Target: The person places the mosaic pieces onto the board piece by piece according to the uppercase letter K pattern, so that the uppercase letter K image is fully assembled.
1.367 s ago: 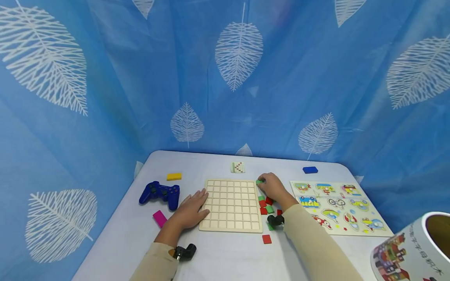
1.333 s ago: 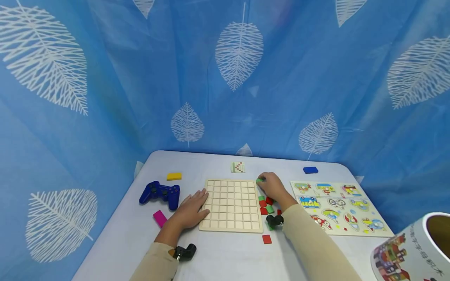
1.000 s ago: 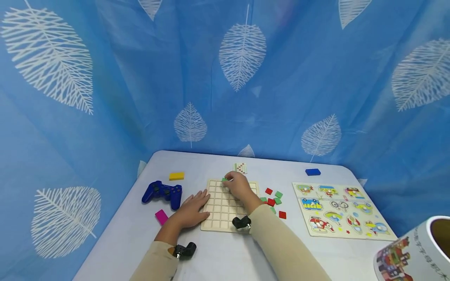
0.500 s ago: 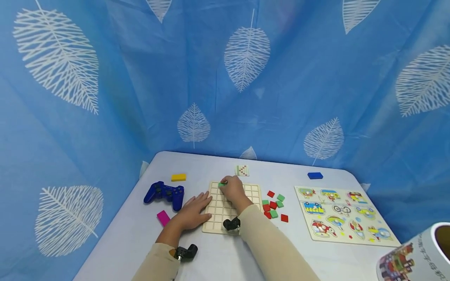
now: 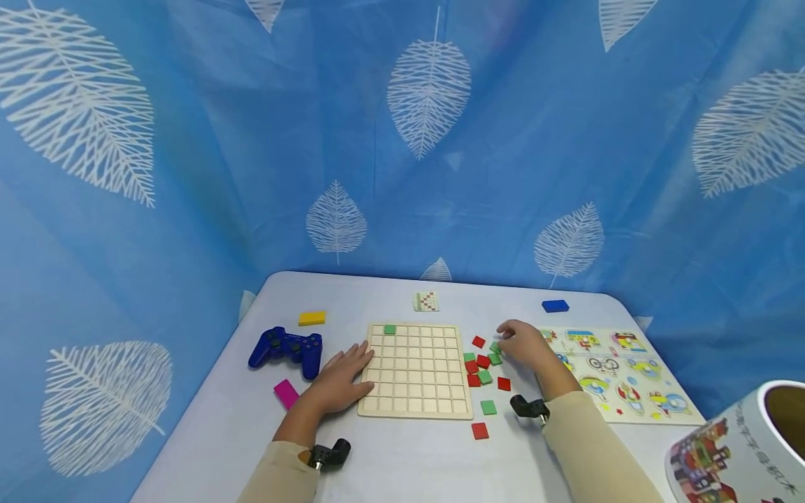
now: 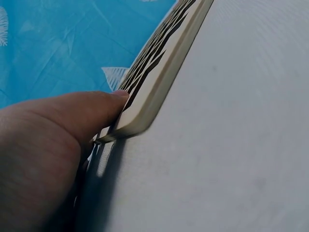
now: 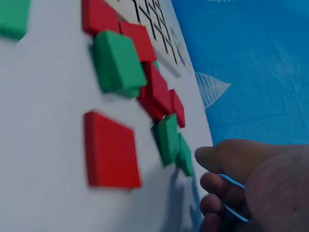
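Straight-fingered left hand touching the board, I seemingly seek tiles right of it; loosely curled, empty right hand must pinch.

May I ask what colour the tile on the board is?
The tile is green, clearest in the head view.

It seems a curtained play corner; in a home or elsewhere, I cannot tell. Beyond the fingers of the left hand and right hand hangs a blue curtain with white leaves; below them stands a white table. Left of the fingers lies a game controller, right of them a picture puzzle.
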`<state>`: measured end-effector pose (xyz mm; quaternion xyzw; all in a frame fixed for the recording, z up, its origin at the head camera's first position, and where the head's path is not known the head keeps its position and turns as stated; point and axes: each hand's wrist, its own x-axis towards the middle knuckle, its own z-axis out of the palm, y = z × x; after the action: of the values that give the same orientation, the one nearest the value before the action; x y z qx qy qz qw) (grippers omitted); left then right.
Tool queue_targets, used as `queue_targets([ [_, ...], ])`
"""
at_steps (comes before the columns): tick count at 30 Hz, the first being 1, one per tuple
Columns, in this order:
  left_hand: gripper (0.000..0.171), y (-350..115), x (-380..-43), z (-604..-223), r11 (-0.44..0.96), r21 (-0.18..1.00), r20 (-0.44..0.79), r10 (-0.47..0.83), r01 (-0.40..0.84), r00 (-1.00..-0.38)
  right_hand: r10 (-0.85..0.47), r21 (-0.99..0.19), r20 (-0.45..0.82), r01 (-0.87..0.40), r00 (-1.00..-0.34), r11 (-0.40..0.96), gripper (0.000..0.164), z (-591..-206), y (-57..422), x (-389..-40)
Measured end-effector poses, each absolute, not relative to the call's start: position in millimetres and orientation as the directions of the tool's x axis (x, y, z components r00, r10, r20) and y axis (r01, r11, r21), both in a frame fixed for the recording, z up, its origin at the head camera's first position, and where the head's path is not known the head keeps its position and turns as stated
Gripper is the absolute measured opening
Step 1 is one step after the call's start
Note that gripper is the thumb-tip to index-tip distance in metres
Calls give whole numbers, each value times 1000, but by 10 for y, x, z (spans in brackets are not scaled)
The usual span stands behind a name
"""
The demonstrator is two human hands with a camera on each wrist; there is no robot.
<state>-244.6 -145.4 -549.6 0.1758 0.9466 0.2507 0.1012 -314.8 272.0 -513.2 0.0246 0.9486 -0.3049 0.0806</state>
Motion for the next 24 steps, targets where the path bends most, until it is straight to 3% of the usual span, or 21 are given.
queue_targets([
  [5,71,-1469,-2446,-5502,819,506,-104,369,270,-924,-114,-593,-213,35,-970,804,43,-5236,2886,-3069],
  [16,70,-1435,-2443,-5503,820,506,-108,370,269,-923,-182,-515,-234,-37,-955,857,45,-5206,2945,-3045],
  [24,68,-1449,-2445,-5505,817,509,-102,368,269,-924,-192,-468,-232,-64,-954,882,28,-5173,2979,-3077],
])
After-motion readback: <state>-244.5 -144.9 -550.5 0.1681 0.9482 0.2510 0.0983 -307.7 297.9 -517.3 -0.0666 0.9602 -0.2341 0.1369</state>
